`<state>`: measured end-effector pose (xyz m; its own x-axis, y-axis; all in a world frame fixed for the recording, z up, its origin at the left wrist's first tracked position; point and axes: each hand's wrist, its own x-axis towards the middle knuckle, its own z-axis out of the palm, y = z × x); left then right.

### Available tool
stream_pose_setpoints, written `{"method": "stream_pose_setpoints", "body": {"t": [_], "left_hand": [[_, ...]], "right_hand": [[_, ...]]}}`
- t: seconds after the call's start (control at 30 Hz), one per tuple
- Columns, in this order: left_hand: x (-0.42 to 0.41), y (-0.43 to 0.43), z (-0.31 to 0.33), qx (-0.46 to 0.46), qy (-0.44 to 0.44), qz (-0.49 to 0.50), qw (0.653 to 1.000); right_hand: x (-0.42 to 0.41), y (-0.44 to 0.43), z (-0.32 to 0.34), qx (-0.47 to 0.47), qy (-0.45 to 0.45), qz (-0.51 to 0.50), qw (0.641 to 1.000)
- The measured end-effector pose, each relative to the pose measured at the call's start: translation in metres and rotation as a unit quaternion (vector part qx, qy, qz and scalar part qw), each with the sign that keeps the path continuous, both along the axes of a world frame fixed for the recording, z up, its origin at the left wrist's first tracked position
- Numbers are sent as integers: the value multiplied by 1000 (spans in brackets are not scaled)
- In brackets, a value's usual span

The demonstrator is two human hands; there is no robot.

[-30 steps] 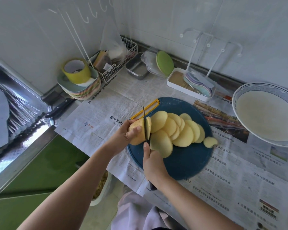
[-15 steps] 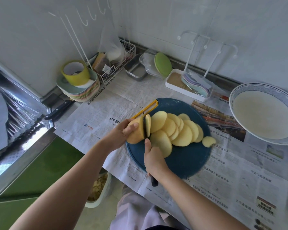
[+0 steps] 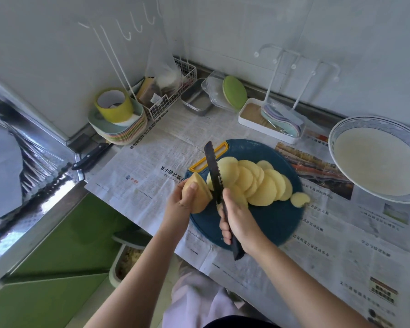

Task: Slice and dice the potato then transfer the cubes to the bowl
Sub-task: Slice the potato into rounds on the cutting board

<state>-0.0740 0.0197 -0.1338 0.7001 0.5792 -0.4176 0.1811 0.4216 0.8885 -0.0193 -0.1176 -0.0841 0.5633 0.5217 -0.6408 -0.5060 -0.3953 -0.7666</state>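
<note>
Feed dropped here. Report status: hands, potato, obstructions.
Left hand grips potato end. Right hand grips knife, blade at cut face. Slices fanned on board, none diced. Only newspaper between board and bowl.

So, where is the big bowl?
In the head view the bowl sits far right on the newspaper, right of the blue cutting board.

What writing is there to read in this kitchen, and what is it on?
"在中国式现代": headline on the newspaper, just left of the held potato.
Other newspaper headlines and small print: too blurred to read.
Mark on the knife blade: too small to read.
</note>
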Motion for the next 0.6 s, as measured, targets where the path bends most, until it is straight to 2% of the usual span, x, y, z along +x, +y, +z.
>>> {"method": "stream_pose_setpoints", "body": {"t": [0.13,0.3,0.43,0.6], "left_hand": [[1,-7,2,16,20,3,1000],[0,-14,6,43,6,-1,999],[-2,-16,8,52,3,-19,998],[-1,-15,7,71,-4,-36,997]], "right_hand": [[-12,-17,16,-13,-144,28,989],[-33,-32,17,-35,-313,87,945],[-42,-38,13,-62,-362,113,923],[-46,-43,4,-67,-378,116,916]]}}
